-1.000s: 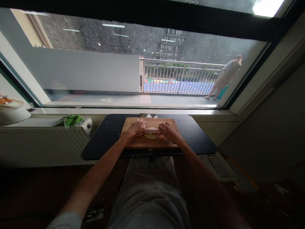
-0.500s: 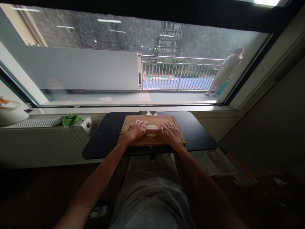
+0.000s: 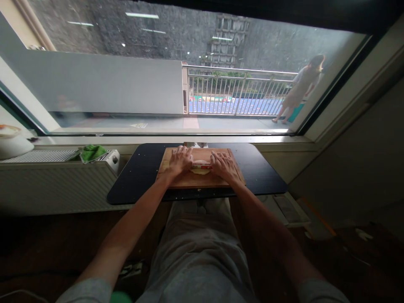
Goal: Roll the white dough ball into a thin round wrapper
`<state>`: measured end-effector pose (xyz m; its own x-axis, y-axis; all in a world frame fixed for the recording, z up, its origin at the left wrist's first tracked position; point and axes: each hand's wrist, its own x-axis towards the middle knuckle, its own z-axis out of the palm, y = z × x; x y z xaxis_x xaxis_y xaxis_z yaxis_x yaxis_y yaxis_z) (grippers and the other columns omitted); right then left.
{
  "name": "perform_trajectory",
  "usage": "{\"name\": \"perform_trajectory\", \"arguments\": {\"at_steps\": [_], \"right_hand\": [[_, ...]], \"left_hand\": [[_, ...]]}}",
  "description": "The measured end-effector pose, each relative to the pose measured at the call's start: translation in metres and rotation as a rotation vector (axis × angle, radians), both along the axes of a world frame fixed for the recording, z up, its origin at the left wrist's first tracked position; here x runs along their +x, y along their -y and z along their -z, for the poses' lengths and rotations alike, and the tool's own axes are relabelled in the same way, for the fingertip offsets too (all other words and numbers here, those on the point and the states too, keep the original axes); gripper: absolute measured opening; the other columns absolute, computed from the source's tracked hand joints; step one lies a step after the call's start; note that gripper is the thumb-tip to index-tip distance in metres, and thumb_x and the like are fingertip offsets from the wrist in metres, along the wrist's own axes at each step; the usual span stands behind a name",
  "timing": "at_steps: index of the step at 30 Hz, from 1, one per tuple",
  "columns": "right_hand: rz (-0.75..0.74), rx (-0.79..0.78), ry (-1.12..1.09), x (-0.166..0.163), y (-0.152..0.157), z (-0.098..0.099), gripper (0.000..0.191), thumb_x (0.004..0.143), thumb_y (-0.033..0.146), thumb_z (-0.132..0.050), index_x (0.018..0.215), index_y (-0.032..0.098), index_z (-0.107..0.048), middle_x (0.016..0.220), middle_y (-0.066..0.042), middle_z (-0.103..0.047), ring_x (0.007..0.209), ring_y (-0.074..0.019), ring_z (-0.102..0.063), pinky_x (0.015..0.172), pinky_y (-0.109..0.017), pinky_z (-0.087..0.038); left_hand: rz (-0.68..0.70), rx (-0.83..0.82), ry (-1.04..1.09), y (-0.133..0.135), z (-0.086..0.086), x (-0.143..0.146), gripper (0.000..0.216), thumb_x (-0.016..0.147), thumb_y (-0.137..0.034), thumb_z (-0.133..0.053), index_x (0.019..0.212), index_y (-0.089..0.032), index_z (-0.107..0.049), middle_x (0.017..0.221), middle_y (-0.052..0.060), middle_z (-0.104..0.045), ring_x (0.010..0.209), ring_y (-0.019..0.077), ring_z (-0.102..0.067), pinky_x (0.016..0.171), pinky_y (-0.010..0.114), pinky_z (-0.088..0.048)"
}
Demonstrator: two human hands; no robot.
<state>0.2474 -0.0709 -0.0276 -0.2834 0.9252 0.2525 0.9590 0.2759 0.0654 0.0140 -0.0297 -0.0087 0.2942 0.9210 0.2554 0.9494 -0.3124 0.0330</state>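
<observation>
A wooden board (image 3: 179, 182) lies on a small black table (image 3: 139, 176) in front of me. Across its middle sits a roller-like cylinder (image 3: 202, 164) with red and white print, on top of a flat pale piece of dough (image 3: 200, 171). My left hand (image 3: 181, 160) bends over the cylinder's left end, with whitish powder on the fingers. At the right end, my right hand (image 3: 224, 165) rests in the same way, its fingers also whitened. Both palms cover the ends of the cylinder, so its full length is hidden.
A wide window (image 3: 126, 97) stands beyond the table; a person (image 3: 301, 88) is outside near a metal railing (image 3: 243, 92). On the left, a radiator (image 3: 59, 181) carries a green cloth (image 3: 92, 153) and a white pot (image 3: 14, 143). Pale crumbs dot the table.
The cylinder has turned, bringing its printed side into sight, and has shifted slightly away from me with both hands. My view has tilted down a little.
</observation>
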Motion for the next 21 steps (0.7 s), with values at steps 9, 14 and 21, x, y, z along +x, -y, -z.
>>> {"name": "perform_trajectory", "arguments": {"at_steps": [9,14,21], "right_hand": [[0.138,-0.05,-0.017,-0.008,-0.027,-0.014,0.067,0.115,0.044,-0.036,0.178,0.025,-0.031,0.169,-0.018,-0.056,0.146,-0.0408,-0.055,0.124,-0.064,-0.036],[0.181,-0.124,-0.045,-0.013,-0.033,-0.031,0.063,0.117,0.044,-0.023,0.176,0.025,-0.033,0.16,-0.018,-0.062,0.142,-0.0378,-0.058,0.12,-0.058,-0.04],[0.194,-0.237,-0.045,-0.013,-0.059,-0.043,0.062,0.116,0.044,-0.019,0.174,0.027,-0.036,0.164,-0.018,-0.058,0.146,-0.0373,-0.054,0.116,-0.058,-0.045]], "left_hand": [[-0.1,-0.099,0.046,-0.025,-0.003,0.004,0.059,0.103,-0.028,-0.042,0.16,-0.019,-0.056,0.157,0.022,-0.063,0.144,0.0383,-0.058,0.117,0.058,-0.048],[-0.124,-0.086,0.083,-0.038,-0.008,0.008,0.054,0.103,-0.028,-0.044,0.152,-0.019,-0.062,0.159,0.02,-0.062,0.146,0.0379,-0.057,0.118,0.057,-0.047],[-0.12,-0.093,0.107,-0.059,-0.008,0.011,0.048,0.105,-0.028,-0.051,0.15,-0.016,-0.064,0.155,0.022,-0.065,0.144,0.0377,-0.058,0.12,0.053,-0.046]]}}
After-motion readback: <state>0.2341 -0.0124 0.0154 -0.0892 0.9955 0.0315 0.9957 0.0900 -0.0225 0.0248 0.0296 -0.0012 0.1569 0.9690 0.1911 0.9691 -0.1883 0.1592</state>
